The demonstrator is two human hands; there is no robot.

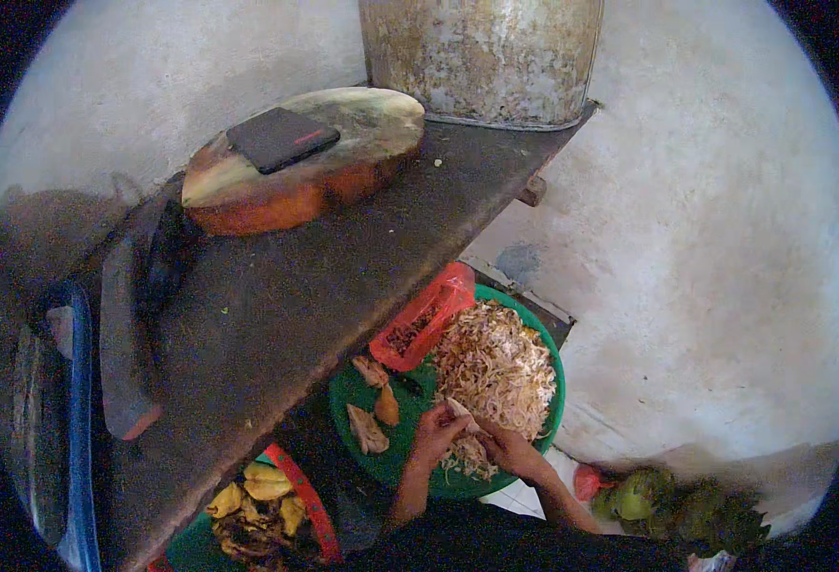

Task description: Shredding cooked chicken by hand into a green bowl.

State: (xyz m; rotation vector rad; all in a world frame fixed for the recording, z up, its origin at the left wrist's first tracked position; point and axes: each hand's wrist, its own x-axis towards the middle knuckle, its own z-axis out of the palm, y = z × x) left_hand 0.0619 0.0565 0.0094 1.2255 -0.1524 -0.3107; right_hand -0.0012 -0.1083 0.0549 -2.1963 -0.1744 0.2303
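Observation:
Both my hands are over a large round green tray [381, 467], pinching a small pale strip of what looks like cooked meat [459, 410]. My left hand [436, 434] has its fingers closed on one end, and my right hand [513, 448] grips the other. Beyond them lies a big heap of pale shredded meat [501, 357], with a smaller bit of shreds [469, 459] below the hands. Several larger yellowish meat pieces [367, 429] rest at the tray's left. A red plastic basket [448, 296] holding small dark bits sits at the tray's far left edge.
A dark counter [334, 276] runs along my left, bearing a thick round wooden chopping block [372, 119] with a flat black object [284, 139] on it. A large stained metal drum [481, 57] stands behind. Yellow meat pieces [267, 481] fill a red-rimmed container; green fruits [644, 494] lie at right.

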